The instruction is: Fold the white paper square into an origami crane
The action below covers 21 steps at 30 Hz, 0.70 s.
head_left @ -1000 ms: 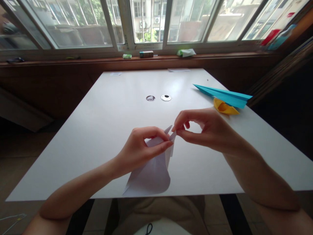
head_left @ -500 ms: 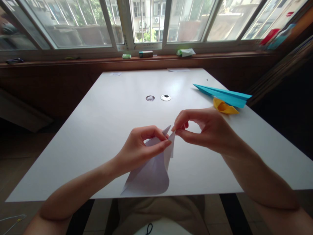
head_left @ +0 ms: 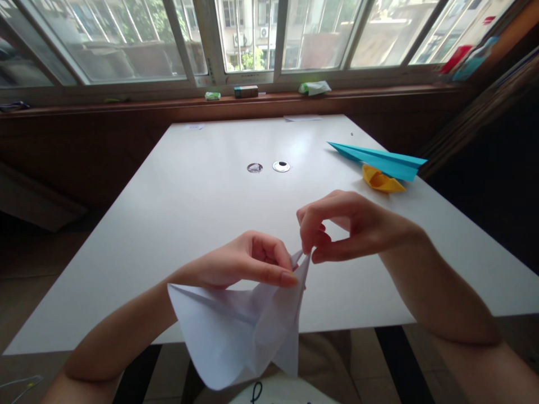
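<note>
A folded sheet of white paper (head_left: 227, 331) hangs over the front edge of the table, its lower part spread out and its upper end drawn to points. My left hand (head_left: 252, 258) pinches it near the top, thumb on the near side. At the tip of the paper is my right hand (head_left: 345, 227), with thumb and forefinger curled close around the point. The inner folds between the two hands are partly hidden by the left fingers.
Two round pieces, a grey-patterned disc (head_left: 255, 168) and a white one with a black spot (head_left: 281, 166), lie mid-table. A blue paper plane (head_left: 383, 161) and a yellow paper boat (head_left: 382, 179) rest at the right. Small items, including a dark box (head_left: 246, 92), line the windowsill.
Both hands have come down towards me with the white paper. Its lower part has swung out to the left and now hangs past the table's front edge.
</note>
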Tool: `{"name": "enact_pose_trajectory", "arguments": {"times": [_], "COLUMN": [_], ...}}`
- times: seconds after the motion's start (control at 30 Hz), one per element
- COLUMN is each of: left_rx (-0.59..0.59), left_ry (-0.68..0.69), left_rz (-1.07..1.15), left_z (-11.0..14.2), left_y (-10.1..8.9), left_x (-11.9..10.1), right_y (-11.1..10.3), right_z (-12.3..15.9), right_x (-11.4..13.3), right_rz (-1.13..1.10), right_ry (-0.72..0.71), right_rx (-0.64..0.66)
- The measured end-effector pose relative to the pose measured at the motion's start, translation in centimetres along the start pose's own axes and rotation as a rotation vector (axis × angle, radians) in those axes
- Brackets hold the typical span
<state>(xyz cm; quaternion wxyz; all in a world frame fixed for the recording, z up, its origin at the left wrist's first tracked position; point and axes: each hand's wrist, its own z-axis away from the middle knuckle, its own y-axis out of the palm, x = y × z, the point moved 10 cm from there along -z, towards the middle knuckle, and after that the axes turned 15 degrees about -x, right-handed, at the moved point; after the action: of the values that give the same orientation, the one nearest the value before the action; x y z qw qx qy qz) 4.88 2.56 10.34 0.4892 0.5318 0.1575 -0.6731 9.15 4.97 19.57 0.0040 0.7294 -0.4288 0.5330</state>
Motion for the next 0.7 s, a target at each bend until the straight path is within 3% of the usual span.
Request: {"name": "enact_pose_trajectory", "arguments": {"times": [0.3,0.7], "left_rx": [0.104,0.132], "left_ry": [-0.057,-0.054], "left_rz": [0.108,0.102], "left_z": [-0.1,-0.1], "left_y": [1.3,1.7], "left_x": [0.6,1.0], "right_y": [0.6,1.4], "right_z": [-0.2,-0.4], "right_x": [0.1,-0.6], "right_rz": [-0.104,-0.291], "right_ry": [-0.049,-0.091], "right_rx": [0.009,0.023]}}
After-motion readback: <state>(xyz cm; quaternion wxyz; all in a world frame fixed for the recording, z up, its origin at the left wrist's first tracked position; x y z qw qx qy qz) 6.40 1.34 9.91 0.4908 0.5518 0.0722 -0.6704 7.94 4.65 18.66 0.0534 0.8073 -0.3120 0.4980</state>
